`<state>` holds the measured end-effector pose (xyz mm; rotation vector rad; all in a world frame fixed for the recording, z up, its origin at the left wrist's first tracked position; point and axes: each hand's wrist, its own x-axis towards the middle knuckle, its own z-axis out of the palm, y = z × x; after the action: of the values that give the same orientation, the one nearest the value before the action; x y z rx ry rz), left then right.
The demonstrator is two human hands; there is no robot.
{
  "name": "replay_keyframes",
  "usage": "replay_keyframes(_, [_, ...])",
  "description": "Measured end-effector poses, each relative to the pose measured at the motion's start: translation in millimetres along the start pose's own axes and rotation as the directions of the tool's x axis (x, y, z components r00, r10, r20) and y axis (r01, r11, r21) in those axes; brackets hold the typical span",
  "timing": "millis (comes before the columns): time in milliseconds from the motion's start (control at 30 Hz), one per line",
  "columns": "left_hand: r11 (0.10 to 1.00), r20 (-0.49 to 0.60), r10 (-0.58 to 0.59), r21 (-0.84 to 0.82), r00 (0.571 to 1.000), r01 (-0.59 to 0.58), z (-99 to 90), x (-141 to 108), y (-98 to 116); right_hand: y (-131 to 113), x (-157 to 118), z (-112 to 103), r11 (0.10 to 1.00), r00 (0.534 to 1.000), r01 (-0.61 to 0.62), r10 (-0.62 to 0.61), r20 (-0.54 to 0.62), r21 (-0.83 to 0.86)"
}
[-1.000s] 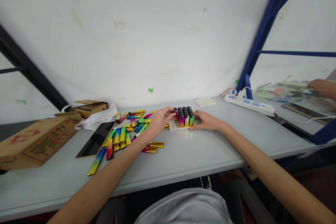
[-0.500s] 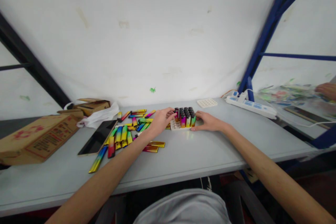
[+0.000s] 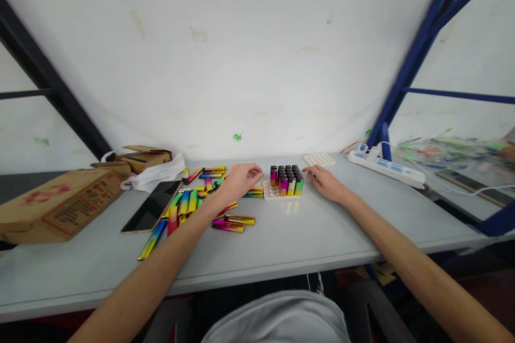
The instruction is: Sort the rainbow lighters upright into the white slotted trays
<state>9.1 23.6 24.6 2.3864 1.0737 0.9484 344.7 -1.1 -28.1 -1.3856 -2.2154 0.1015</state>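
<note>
Several shiny multicoloured lighters (image 3: pixel 291 184) with black tops stand upright in a white tray (image 3: pixel 272 193) with round holes. One pink lighter (image 3: pixel 274 177) stands apart at the back left of the group, and bare holes show at the tray's left front. My left hand (image 3: pixel 242 178) hovers just left of the tray, fingers curved and apart, with nothing seen in it. At the tray's right side, my right hand (image 3: pixel 325 182) has its fingers stretched toward the lighters and holds nothing. Many loose lighters (image 3: pixel 193 201) lie in a pile beside and under my left forearm.
A dark tablet (image 3: pixel 152 208), a white plastic bag (image 3: pixel 156 172) and cardboard boxes (image 3: pixel 60 203) lie on the left. Toward the wall lies a second white holed tray (image 3: pixel 319 159). A power strip (image 3: pixel 386 168) sits at right, near a blue frame post (image 3: pixel 406 72).
My left hand has come away from the lighters in the tray, moving left. My right hand has loosened from the tray's right side and drawn slightly off.
</note>
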Motion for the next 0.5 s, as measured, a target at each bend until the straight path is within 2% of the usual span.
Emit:
replay_keyframes(67, [0.996, 0.034, 0.008, 0.083, 0.999, -0.011, -20.7, -3.0, -10.9, -6.3, 1.2, 5.5, 0.989, 0.999, -0.034, 0.036, 0.007, -0.141])
replay_keyframes(167, [0.980, 0.069, -0.067, 0.190, 0.995, 0.053, -49.5, -7.0, -29.2, -19.3, 1.3, 10.3, 0.945, 0.996, -0.075, 0.087, 0.024, -0.318])
replay_keyframes(267, [0.948, 0.155, -0.133, 0.309, 0.979, 0.080, -68.0, -8.0, -43.8, -29.5, 0.6, 13.0, 0.899, 0.996, -0.060, 0.082, 0.031, -0.435])
replay_keyframes(400, [0.928, 0.199, -0.148, 0.366, 0.969, 0.067, -73.5, -2.5, -55.3, -35.7, 0.8, 16.2, 0.847, 0.998, -0.038, 0.056, 0.017, -0.531])
replay_keyframes(500, [0.913, 0.122, -0.165, 0.394, 0.979, 0.105, -67.2, 4.3, -63.1, -36.4, 1.0, 17.9, 0.827, 0.998, -0.030, 0.051, 0.022, -0.562])
